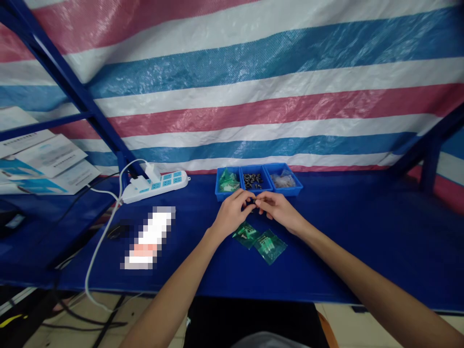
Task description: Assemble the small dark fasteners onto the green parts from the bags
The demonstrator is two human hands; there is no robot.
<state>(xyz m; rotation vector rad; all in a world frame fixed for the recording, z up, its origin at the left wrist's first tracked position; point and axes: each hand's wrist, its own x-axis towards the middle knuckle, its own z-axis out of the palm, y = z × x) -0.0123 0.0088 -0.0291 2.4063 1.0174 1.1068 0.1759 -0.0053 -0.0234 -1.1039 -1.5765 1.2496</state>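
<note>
My left hand and my right hand meet just in front of a blue three-compartment tray. Fingers of both hands are pinched together around a small dark piece, too small to name. Green plastic bags fill the tray's left compartment, small dark metal screw-like parts lie in the middle one, and clear bags are in the right one. Below my hands, two green zip bags lie on the table: one bag partly by my left wrist, the other bag holding pale, slim pieces.
A white power strip with plugs and white cables stands at the back left. Nearer me lies a blurred-out pale rectangle beside a dark object. Blue frame posts and printed papers are at the left. Striped sheeting hangs behind.
</note>
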